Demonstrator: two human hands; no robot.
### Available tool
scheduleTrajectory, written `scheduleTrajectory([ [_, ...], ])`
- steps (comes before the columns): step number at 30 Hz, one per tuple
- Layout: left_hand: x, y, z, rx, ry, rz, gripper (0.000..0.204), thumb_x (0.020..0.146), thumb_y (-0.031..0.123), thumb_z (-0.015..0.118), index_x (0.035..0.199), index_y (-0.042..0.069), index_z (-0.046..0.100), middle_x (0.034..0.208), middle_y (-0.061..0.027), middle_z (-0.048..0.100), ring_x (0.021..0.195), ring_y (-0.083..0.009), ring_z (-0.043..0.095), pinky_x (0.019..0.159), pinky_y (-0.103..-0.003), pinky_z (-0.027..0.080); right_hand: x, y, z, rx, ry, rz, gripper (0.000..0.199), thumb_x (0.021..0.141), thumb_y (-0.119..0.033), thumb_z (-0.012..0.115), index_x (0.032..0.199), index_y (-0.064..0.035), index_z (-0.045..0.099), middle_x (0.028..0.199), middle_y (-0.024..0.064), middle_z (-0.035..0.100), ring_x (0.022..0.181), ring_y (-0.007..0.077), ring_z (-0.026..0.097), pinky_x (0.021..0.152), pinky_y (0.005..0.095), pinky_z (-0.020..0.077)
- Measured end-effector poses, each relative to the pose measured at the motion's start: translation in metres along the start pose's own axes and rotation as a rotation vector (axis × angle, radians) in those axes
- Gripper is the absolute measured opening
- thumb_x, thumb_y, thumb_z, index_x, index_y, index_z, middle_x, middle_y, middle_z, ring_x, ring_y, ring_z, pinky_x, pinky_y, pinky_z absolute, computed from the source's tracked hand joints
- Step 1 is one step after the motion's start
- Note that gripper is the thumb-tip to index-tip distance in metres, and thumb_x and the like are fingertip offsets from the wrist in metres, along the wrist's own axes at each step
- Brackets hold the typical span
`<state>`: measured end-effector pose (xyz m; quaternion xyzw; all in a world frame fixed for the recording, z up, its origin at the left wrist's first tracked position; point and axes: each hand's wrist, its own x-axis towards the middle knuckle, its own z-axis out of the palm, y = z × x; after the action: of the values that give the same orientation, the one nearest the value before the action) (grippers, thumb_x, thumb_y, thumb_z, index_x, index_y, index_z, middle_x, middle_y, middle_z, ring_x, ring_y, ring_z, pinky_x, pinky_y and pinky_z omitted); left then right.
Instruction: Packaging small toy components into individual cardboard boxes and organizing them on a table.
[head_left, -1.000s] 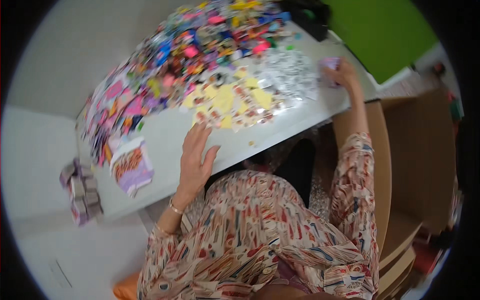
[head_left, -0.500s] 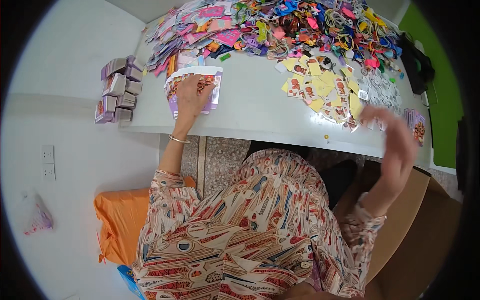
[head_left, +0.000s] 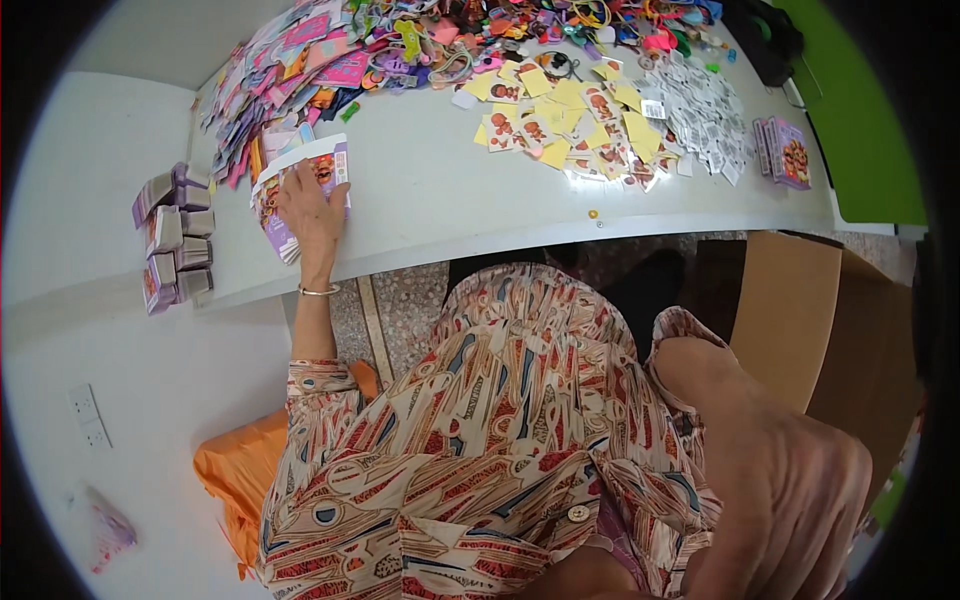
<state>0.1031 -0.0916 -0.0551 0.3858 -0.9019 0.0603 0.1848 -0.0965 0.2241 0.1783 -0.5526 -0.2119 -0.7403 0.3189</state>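
Note:
My left hand [head_left: 312, 215] lies flat, fingers spread, on a white and purple stack of printed cards [head_left: 328, 163] near the left front edge of the white table [head_left: 440, 215]. A thin bangle sits on that wrist. My right hand [head_left: 790, 500] is raised close to the camera at the lower right, seen from the back and blurred. Its fingers run out of view, so I cannot tell whether it holds anything. Yellow picture cards [head_left: 560, 120] and small white tags [head_left: 700, 110] lie spread on the table's middle and right.
A heap of colourful packets [head_left: 400, 40] covers the far side. Bundles of purple packs [head_left: 170, 235] sit off the table's left end, another purple pack [head_left: 785, 150] at the right. A brown cardboard box [head_left: 800, 310] stands below right, an orange bag [head_left: 235, 470] below left.
My left hand moved from the table's front edge onto the white and purple card stack and stays there. My right hand left the far right of the table and came up close to the camera.

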Motion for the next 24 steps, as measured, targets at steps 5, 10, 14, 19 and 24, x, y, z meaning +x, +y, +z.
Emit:
scheduleTrajectory([
  [5,0.005,-0.008,0.001,-0.002,-0.038,0.006,0.073,0.073,0.038,0.076,0.129,0.0,0.048,0.123,-0.0238,0.052,0.112,-0.044,0.047,0.093,-0.05,0.04,-0.018,-0.027,0.013,-0.221,0.113,0.126,0.04,0.095,-0.018,0.052,0.056,-0.0091,0.049,0.053,0.0024,0.051,0.042,0.0108,0.048,0.054,0.033,0.0546],
  [10,0.014,-0.032,0.005,0.032,-0.069,0.044,0.077,0.072,0.04,0.076,0.128,-0.005,0.048,0.11,-0.0282,0.061,0.103,-0.0433,0.057,0.091,-0.046,0.043,-0.027,-0.039,0.009,-0.486,0.23,0.256,0.036,0.096,-0.021,0.051,0.062,-0.0084,0.051,0.059,0.0021,0.053,0.046,0.0107,0.049,0.055,0.0315,0.0518],
  [14,0.023,-0.033,-0.004,-0.08,-0.194,-0.154,0.075,0.066,0.038,0.08,0.122,-0.002,0.05,0.103,-0.0275,0.061,0.099,-0.0431,0.057,0.084,-0.049,0.045,-0.035,-0.057,0.012,-0.744,0.353,0.352,0.033,0.096,-0.022,0.051,0.067,-0.0077,0.052,0.064,0.0018,0.055,0.05,0.0107,0.049,0.057,0.0302,0.0497],
  [19,0.028,-0.066,0.014,-0.108,-0.182,-0.219,0.07,0.067,0.035,0.079,0.121,0.0,0.05,0.092,-0.0244,0.063,0.087,-0.0398,0.06,0.077,-0.047,0.047,-0.047,-0.072,0.021,-0.93,0.5,0.466,0.03,0.097,-0.025,0.051,0.073,-0.0069,0.054,0.07,0.0015,0.057,0.054,0.0106,0.05,0.058,0.0287,0.047],
  [24,0.016,-0.04,-0.011,-0.174,-0.155,-0.328,0.063,0.069,0.027,0.076,0.122,0.003,0.05,0.083,-0.0178,0.064,0.078,-0.0331,0.062,0.07,-0.043,0.048,-0.09,-0.161,-0.018,-0.924,0.591,0.625,0.029,0.098,-0.027,0.051,0.079,-0.0061,0.055,0.076,0.0012,0.058,0.058,0.0105,0.051,0.059,0.0272,0.0443],
])
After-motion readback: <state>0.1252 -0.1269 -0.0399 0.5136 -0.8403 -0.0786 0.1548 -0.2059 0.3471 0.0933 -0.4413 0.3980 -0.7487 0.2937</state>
